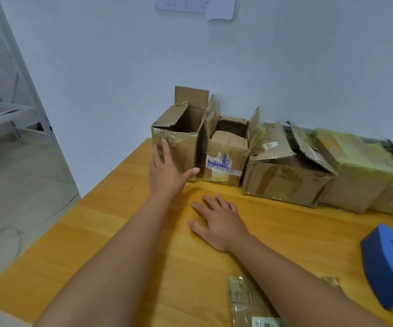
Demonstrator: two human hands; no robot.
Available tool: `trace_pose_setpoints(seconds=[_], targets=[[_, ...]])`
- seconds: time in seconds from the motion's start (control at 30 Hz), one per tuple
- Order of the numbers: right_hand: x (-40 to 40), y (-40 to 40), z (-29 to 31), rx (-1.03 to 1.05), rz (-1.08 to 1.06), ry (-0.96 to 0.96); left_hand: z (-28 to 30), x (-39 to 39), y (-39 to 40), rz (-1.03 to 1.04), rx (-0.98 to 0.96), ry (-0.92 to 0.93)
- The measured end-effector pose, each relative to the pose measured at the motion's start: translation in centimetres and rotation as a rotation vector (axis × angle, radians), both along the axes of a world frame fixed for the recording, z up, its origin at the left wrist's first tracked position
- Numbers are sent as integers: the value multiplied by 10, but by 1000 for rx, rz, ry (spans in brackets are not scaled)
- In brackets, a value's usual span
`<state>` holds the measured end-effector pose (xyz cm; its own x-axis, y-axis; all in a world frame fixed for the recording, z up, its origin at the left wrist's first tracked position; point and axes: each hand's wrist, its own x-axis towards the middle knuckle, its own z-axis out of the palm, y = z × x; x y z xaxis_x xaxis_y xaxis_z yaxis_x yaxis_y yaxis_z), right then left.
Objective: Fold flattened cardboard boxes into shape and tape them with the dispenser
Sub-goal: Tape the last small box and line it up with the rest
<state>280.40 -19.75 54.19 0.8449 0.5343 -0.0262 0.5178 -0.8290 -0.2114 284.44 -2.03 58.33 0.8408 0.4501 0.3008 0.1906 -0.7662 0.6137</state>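
An upright cardboard box (183,131) with its top flaps open stands at the far left end of a row of boxes against the wall. My left hand (167,171) lies flat against its front face, fingers straight and thumb spread. Nearer to me, my right hand (219,220) rests palm down on the orange table (110,232), holding nothing. The blue tape dispenser (391,265) sits at the right edge, away from both hands. A flattened cardboard box (247,303) lies at the bottom, partly under my right forearm.
Right of the open box stand a small labelled box (226,161), a battered box (285,175) with loose flaps, and tape-wrapped boxes (365,173). The table's left edge drops to a pale floor. A white shelf frame (9,109) stands at far left.
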Motion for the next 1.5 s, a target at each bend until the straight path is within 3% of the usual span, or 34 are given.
trace_pose_setpoints(seconds=[0.3,0.53,0.83,1.07,1.17,1.27,1.4,1.5], targets=[[-15,0,18,-98,-6,-43,8,-69,2,-21,112,-26],[-73,-44,50,-68,-75,-45,7,-156,-43,-71,174,-59],[-193,-185,53,-67,-136,-17,-21,-260,-156,-517,253,203],[-234,-221,29,-58,-277,65,-29,-279,-182,-369,344,338],[-218,-222,28,-27,-293,88,-22,-275,-185,-226,314,450],[-203,-217,29,22,-397,96,-17,-261,-189,-183,202,441],[-192,-210,26,151,-441,80,-9,-239,-189,-248,-151,214],[-180,-209,27,428,-478,76,2,-229,-184,-299,-239,-13]])
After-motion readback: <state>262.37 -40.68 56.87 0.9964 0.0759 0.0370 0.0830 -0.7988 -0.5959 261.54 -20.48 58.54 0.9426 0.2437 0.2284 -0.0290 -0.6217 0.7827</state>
